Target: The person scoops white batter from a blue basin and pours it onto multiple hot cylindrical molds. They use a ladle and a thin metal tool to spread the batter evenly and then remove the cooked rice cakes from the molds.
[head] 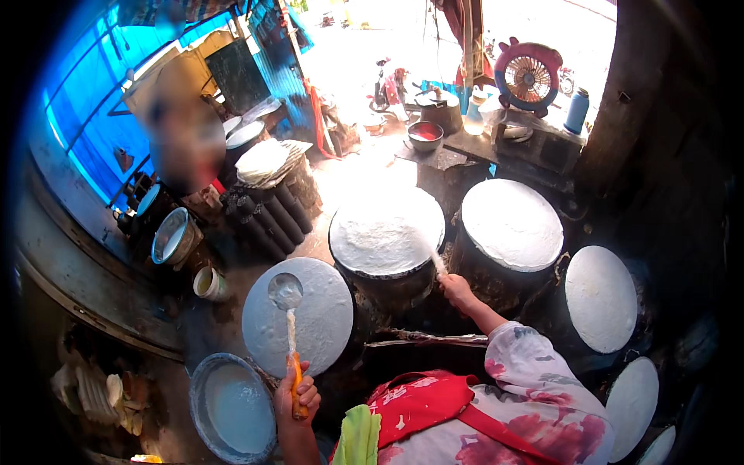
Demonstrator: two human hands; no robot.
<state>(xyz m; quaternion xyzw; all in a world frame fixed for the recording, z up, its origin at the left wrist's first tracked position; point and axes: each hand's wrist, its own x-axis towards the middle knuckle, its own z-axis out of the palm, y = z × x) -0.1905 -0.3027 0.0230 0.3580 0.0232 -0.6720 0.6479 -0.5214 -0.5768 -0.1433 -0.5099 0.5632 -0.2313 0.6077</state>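
My left hand (299, 392) grips the orange handle of a ladle (285, 290), whose round bowl rests on or just over a white batter-coated round griddle (256, 325). Ahead, my right hand (458, 292) holds a pale stick-like tool (439, 263) at the right front edge of a second white-coated griddle (386, 232); the tool's far end is blurred over the white layer. A basin of milky liquid (200, 401) stands left of my left hand. To the right of my right hand is another white-topped round griddle (511, 224).
More white-topped griddles (601, 299) curve down the right side. Stacked black cylinders (273, 221) stand beyond the left griddle, near a pile of flat white sheets (264, 163). A small bucket (210, 283) sits at left. A fan (529, 78) and a red-filled bowl (425, 135) stand ahead. A blurred person is at upper left.
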